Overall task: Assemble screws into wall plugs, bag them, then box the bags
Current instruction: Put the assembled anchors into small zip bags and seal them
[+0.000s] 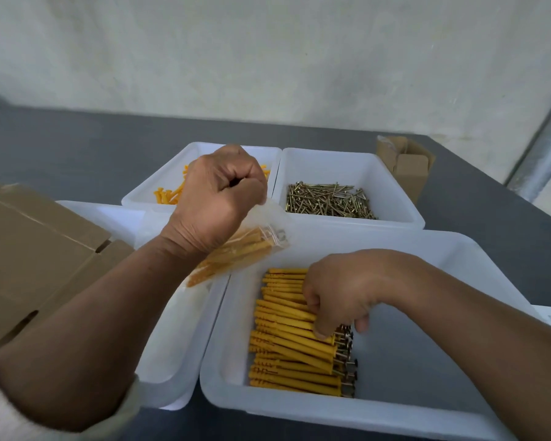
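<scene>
"So, how far along are you?"

"Partway, I'd judge. A good row of assembled plugs (293,348) lies in the white tray (427,256) at my 5 o'clock, screw heads pointing toward 3. One clear bag (236,253) is part-filled with them. Up at 12 o'clock the bare plugs (169,194) and, just beside them toward 1, the loose screws (328,200) sit in their own bins, so there is more assembling to do."

"And the boxing?"

"Not begun, as far as I can see. There's a cardboard box (29,249) at 9 o'clock and a small open carton (404,167) at 2 o'clock on the bench. I see no bag in either, though their insides are mostly hidden."

"What are your hands doing?"

"My left grip (218,198) is a tight fist raised over the middle, forearm coming in from 7 o'clock. It pinches the mouth of the bag, which hangs slanted below my wrist, above a second tray (172,345) at 7 o'clock. My right grip (341,294) comes in from 4 o'clock, knuckles up, wrist bent down, thumb and fingers curled onto the head ends of the assembled plugs, pinching some. How many, I can't tell."
</scene>
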A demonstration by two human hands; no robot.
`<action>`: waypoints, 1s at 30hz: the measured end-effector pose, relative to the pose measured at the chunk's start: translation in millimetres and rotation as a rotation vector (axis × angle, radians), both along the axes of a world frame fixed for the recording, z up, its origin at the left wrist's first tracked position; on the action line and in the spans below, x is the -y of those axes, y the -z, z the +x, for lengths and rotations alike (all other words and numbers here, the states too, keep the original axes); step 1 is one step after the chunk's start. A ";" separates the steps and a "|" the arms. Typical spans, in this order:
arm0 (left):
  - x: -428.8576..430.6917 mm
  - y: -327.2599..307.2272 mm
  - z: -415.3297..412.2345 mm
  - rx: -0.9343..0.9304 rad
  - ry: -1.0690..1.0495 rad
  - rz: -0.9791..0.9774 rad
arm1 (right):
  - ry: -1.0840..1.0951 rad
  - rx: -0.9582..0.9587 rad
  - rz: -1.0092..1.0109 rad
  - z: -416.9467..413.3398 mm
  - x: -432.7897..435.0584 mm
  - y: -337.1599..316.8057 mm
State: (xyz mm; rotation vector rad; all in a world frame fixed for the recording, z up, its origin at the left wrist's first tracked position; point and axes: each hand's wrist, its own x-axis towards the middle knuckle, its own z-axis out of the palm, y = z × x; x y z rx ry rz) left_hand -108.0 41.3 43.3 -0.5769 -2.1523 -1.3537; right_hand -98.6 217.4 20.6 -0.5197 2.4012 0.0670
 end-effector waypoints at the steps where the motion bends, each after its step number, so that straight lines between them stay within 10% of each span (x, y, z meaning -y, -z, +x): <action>1: -0.1 0.0 0.2 0.002 -0.001 0.000 | -0.009 -0.011 0.004 0.4 0.7 0.3; 19: -1.5 -0.4 2.9 0.005 0.002 0.004 | 0.157 -0.304 -0.560 -12.3 -23.7 -26.0; 25: -2.6 -1.2 2.7 0.005 0.006 0.000 | 0.397 -0.653 -0.998 -23.6 -40.5 -42.0; 30: -2.3 -0.7 1.7 -0.005 0.000 -0.015 | 0.528 -0.567 -1.446 -21.5 -41.8 -50.5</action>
